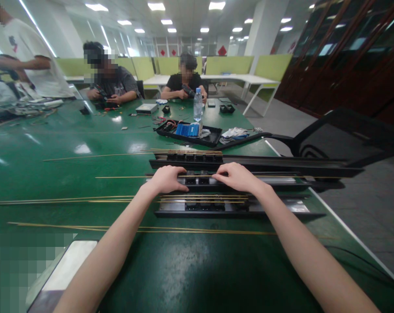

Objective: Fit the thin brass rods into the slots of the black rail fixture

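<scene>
A long black channel with small black blocks inside lies across the table in front of me. My left hand grips its left part, thumb on the near side and fingers on the far side. My right hand pinches a thin brass-coloured rod over the blocks, fingertips together. This rod runs lengthwise along the channel and sticks out past its left end. A nearer channel and a farther channel lie parallel, each with black blocks and several rods across them.
Loose rods lie on the green table nearer me. A phone is at lower left. Beyond the channels are a black tray, gloves and a water bottle. A chair stands at right; people work opposite.
</scene>
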`<state>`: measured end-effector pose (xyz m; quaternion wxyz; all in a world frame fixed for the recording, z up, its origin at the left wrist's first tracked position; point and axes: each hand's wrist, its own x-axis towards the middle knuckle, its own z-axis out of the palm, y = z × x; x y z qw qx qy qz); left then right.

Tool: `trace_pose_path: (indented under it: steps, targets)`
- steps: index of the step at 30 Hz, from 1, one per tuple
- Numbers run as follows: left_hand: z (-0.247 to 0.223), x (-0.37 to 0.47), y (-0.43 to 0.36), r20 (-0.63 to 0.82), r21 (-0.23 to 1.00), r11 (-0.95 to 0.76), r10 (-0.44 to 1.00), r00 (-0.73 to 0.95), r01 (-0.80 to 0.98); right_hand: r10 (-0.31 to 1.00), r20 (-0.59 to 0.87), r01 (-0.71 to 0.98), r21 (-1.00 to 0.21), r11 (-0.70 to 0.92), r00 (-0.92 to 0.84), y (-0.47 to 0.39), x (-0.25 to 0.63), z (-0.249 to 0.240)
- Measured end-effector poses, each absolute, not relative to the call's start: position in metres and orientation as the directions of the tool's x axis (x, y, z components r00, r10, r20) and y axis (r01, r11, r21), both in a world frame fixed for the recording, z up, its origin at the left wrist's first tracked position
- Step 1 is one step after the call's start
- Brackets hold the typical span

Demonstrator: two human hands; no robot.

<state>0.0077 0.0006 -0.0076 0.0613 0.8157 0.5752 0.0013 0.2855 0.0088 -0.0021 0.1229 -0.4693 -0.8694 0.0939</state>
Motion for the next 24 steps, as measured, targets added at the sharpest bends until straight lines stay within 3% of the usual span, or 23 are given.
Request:
trace_pose_path:
  steps: [24]
  targets:
    - [-0.0106,0.0058,0.0020,-0.046,0.097,-0.362,0.929,0.368,0.927,0.805,0.152,0.752,-0.292,0.590,-0.573,0.0144,0.2946,-0.0031]
